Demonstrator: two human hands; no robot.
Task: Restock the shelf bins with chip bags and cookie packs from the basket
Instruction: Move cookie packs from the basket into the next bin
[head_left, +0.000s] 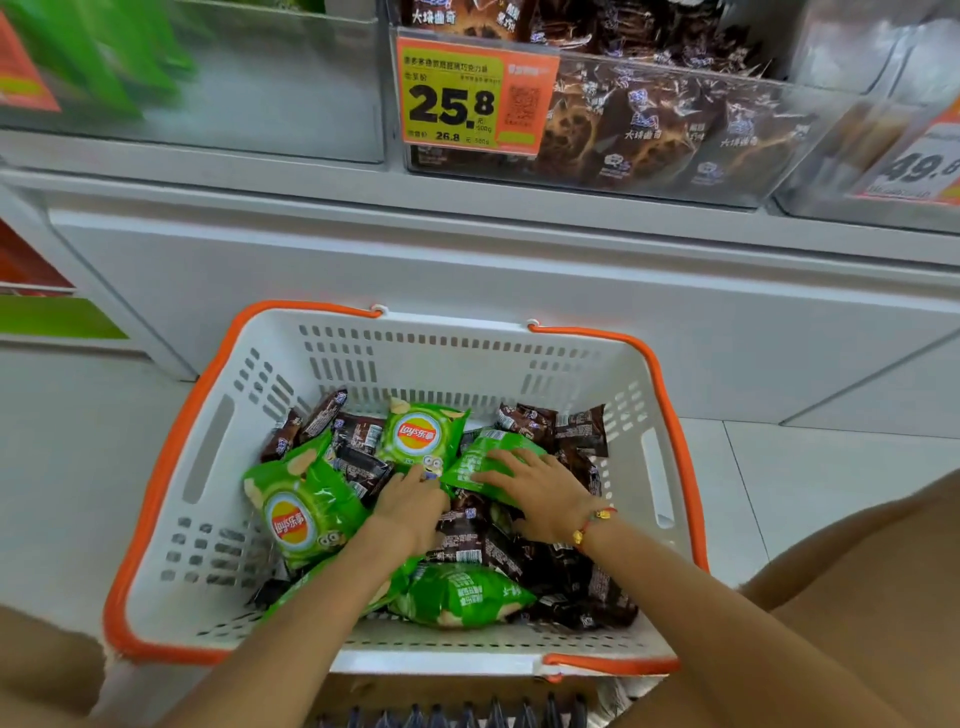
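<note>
A white plastic basket with orange rim and handles sits on the pale floor in front of the shelf, and both hands are down inside it. Its load is a jumble of glossy green chip bags and dark brown cookie packs. One chip bag lies face up at the left with its red-and-yellow logo showing, a second chip bag lies face up in the middle toward the far wall, a third chip bag lies back-side up just right of it, and another green bag rests near the close wall.

The left hand reaches in knuckles up, fingers curled at the lower edge of the middle bag — whether they actually grip it I cannot tell. The right hand, a red cord bracelet at its wrist, lies flat with fingers spread and straight on the back-side-up bag, pressing rather than clutching.

Above, a clear shelf bin holds more brown cookie packs behind an orange price tag; the bin to its left shows blurred green bags.
</note>
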